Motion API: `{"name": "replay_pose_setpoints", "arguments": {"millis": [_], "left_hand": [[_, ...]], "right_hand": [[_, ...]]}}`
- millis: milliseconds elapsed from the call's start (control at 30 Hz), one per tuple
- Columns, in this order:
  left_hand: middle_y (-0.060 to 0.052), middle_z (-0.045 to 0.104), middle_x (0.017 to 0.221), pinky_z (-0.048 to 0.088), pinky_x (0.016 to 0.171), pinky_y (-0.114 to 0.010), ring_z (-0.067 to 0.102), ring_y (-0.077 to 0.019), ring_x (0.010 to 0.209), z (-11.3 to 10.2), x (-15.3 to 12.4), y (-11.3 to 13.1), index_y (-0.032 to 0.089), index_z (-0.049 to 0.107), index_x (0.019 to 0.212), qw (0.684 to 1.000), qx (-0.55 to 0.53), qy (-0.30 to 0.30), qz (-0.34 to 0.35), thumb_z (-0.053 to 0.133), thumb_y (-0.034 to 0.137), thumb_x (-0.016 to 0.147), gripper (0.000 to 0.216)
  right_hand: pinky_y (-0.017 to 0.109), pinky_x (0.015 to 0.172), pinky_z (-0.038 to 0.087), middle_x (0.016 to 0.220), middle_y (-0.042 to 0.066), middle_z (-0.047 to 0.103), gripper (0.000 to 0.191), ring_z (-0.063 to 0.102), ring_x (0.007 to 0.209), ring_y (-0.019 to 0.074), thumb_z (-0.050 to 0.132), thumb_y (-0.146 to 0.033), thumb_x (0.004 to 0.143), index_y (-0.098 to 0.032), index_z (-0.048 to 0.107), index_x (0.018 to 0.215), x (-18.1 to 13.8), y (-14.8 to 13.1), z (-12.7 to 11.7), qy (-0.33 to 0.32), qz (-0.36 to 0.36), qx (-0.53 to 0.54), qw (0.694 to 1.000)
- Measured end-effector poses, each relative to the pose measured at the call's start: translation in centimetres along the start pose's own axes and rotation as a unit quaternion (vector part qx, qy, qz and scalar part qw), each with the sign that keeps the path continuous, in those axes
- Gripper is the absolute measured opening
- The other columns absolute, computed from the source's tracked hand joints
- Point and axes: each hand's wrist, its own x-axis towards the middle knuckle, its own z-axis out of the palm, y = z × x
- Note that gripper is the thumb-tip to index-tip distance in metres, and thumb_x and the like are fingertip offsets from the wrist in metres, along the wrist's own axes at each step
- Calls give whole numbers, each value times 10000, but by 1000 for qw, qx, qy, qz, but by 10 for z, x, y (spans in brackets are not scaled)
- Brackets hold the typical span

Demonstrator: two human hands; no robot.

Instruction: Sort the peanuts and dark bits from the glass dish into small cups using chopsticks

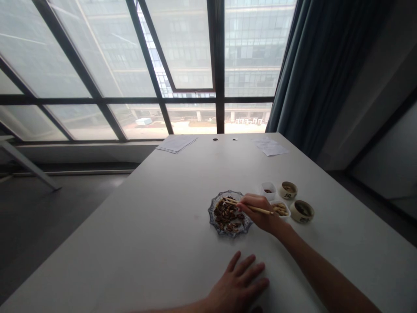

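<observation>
My right hand (260,214) is closed around a pair of wooden chopsticks (248,207). Their tips reach left over a glass plate (211,215) that holds dark brown food pieces (227,214). My left hand (239,284) lies flat on the white table (156,234) near the front edge, fingers spread and holding nothing, a little in front of the plate.
Right of the plate stand a small white square dish (269,190), a white dish with pale pieces (280,209) and two round ceramic cups (288,189) (302,211). Papers (177,143) (271,148) lie at the table's far end. Behind are large windows and a dark curtain (322,74).
</observation>
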Motion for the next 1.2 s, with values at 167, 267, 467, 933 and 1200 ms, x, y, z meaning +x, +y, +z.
{"name": "replay_pose_setpoints", "arguments": {"millis": [167, 267, 467, 933, 1200], "left_hand": [[-28, 434, 1641, 253, 1252, -551, 417, -319, 1483, 0, 0, 0, 280, 553, 1494, 1000, -14, 0, -3, 662, 523, 1035, 531], [-23, 418, 1651, 238, 1256, -555, 401, -314, 1495, 0, -1, -1, 282, 541, 1505, 1000, -18, -3, -4, 632, 520, 1055, 518], [-25, 436, 1640, 247, 1255, -549, 416, -316, 1487, 0, -1, -2, 285, 545, 1501, 1000, -15, -7, -2, 653, 520, 1042, 527], [-27, 439, 1637, 202, 1266, -571, 387, -315, 1502, -1, -2, -1, 268, 530, 1506, 999, -34, -14, -6, 647, 506, 1045, 532], [-17, 431, 1641, 238, 1256, -575, 390, -310, 1502, -1, -4, -3, 272, 533, 1499, 999, -30, -13, -3, 622, 517, 1056, 514]], "right_hand": [[290, 753, 485, 847, 31, 673, 362, 638, 779, 179, 537, -453, 1066, -213, 690, 842, 0, 11, 12, -23, 1, 17, 1000], [289, 763, 483, 853, 30, 671, 389, 628, 784, 175, 526, -480, 1067, -209, 676, 831, -1, 13, 16, -33, 7, 24, 999], [287, 709, 465, 772, 20, 667, 447, 617, 727, 171, 493, -513, 1073, -210, 641, 779, -1, 7, 13, -16, 22, 6, 1000], [278, 584, 533, 755, 60, 794, 404, 762, 698, 235, 660, -564, 952, -215, 739, 766, -37, -61, -130, 132, 240, -102, 956], [257, 577, 558, 731, 52, 782, 385, 776, 696, 235, 661, -543, 941, -217, 700, 741, -39, -47, -134, 66, 298, -86, 948]]}}
